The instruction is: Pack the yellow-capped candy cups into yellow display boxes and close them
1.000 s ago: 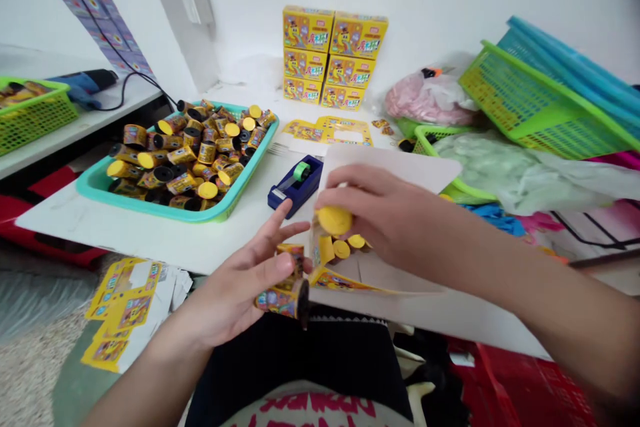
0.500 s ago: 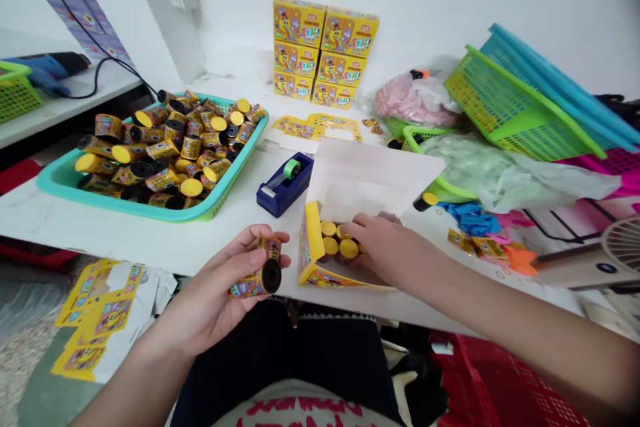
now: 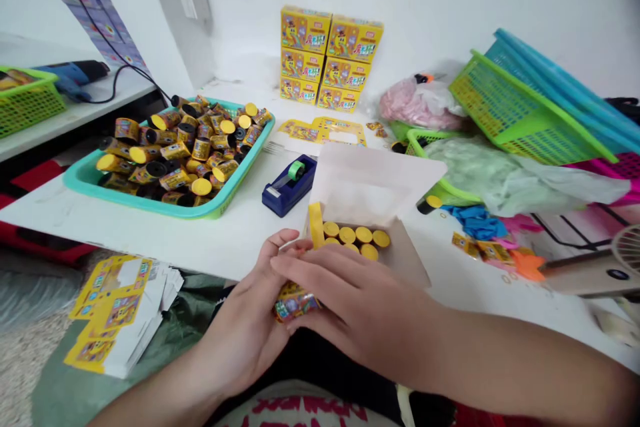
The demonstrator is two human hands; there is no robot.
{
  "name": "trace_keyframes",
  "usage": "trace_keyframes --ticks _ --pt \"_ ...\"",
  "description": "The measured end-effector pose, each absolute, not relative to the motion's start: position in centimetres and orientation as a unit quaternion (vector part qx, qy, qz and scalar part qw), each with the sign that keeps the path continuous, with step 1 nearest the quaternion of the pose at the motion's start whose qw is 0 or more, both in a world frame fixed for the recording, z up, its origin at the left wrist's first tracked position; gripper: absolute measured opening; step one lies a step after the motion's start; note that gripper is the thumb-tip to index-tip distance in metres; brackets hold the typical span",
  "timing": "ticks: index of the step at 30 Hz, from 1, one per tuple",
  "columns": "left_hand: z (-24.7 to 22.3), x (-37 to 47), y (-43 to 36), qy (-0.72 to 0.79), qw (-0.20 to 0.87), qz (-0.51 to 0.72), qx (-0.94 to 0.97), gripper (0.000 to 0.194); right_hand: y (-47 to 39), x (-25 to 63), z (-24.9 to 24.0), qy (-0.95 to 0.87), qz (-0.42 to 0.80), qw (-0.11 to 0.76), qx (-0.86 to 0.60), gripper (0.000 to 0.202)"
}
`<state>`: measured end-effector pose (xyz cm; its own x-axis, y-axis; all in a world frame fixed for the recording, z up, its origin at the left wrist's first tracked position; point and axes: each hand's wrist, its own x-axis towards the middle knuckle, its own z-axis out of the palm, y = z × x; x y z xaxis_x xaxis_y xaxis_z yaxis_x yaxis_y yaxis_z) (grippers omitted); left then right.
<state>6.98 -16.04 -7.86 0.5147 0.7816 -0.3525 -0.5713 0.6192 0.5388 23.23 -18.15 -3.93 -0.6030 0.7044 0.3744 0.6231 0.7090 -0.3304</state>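
Small printed canisters [image 3: 297, 305] with black bases lie in my left hand [image 3: 250, 327], partly covered by its fingers. My right hand [image 3: 365, 307] has come over the left, its fingers curled against the same canisters; how many each hand grips is hidden. Just behind the hands stands the opened yellow carton [image 3: 413, 260], its white lid [image 3: 375, 177] folded back. Several canisters stand upright inside it, yellow caps [image 3: 363, 234] up. The carton's front is hidden by my right hand.
A turquoise basket [image 3: 200, 209] heaped with canisters sits left, beside a blue tape dispenser [image 3: 289, 185]. Stacked yellow boxes [image 3: 327, 60] stand against the wall. Green and blue baskets [image 3: 525, 113], plastic bags [image 3: 500, 163] and a fan [image 3: 595, 273] crowd the right. Flat cartons [image 3: 120, 320] lie lower left.
My right hand has left the carton and moved toward me onto the canisters in my left hand. More yellow caps show in the carton. The view has shifted slightly.
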Motion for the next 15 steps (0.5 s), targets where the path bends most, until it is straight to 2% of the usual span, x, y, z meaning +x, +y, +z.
trace_keyframes --ticks 4,9,12,15 --pt "-8.3 6.2 -15.6 0.289 0.813 0.445 0.237 0.040 -17.9 26.0 -2.7 -0.850 0.101 0.284 -0.433 0.023" --pt "-9.0 5.1 -14.1 0.287 0.709 0.464 0.447 0.043 -17.1 31.6 -1.4 -0.754 0.121 0.323 -0.559 0.029" --pt "-8.4 5.3 -13.0 0.271 0.618 0.401 0.619 0.053 -16.7 33.0 -2.0 -0.760 0.115 0.293 -0.569 0.029" --pt "-6.9 6.5 -11.8 0.256 0.489 0.317 0.771 0.045 -16.3 33.3 -2.4 -0.780 0.112 0.215 -0.577 0.036"
